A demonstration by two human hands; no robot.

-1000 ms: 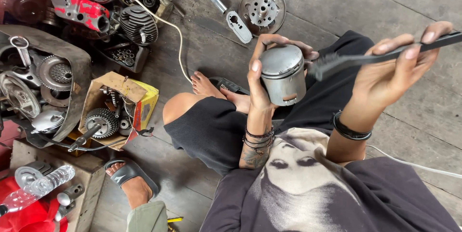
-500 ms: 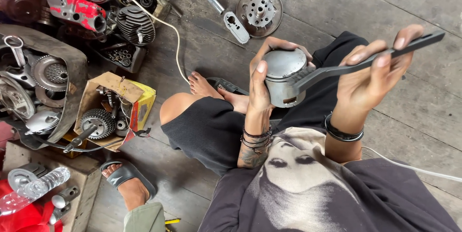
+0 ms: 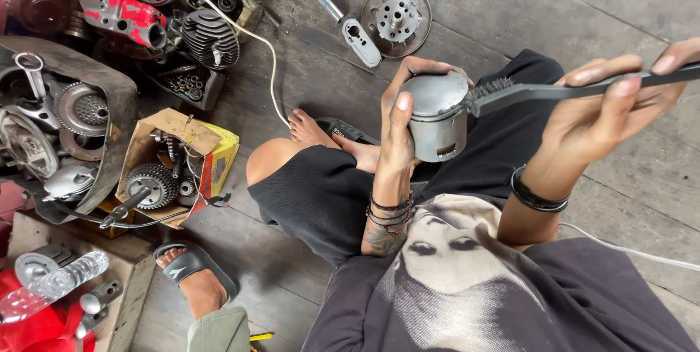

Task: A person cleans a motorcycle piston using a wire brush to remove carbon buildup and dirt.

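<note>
My left hand [image 3: 399, 124] grips a grey metal piston [image 3: 437, 117], held upright above my lap. My right hand [image 3: 609, 107] holds a dark wire brush [image 3: 554, 91] by its long handle. The bristle end of the brush lies against the piston's upper right edge. I sit on the floor in black shorts with one bare foot [image 3: 310, 132] tucked under.
A cardboard box [image 3: 179, 166] of gears lies at the left. An engine casing [image 3: 55, 129], a finned cylinder [image 3: 210, 37] and a round metal disc [image 3: 397, 9] are on the wooden floor. Another person's sandalled foot [image 3: 191, 273] is at bottom left. A white cable [image 3: 255, 38] crosses the floor.
The brush head has slid from the piston's lower right side up to its top edge. My right hand shifted slightly right; the piston stayed in my left hand.
</note>
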